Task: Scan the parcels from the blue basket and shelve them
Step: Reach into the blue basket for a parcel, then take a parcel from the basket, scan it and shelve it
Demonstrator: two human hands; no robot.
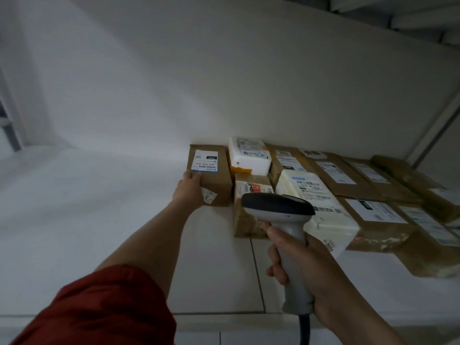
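Parcels (336,185) lay packed in rows along the right part of a white shelf (112,220), most of them brown cardboard, a few white, their printed labels facing up. At the left end of the back row sat a brown parcel (216,180) with a white label (205,161) on top and a small sticker (208,195) at its near edge. The left hand (189,189), reaching from a red sleeve (99,310), held that parcel's near left corner, thumb at the side and fingers over the top. The right hand (301,260) was wrapped firmly around the handle of a grey scanner (276,207), whose dark head hung over the front row. The blue basket was not in view.

The step appeared to be settling this parcel into place. To do it well, the person would likely slide it flush against its neighbour, keep the label upward and readable, and hold the scanner clear so it knocked nothing. Bare shelf lay to the left for further parcels.
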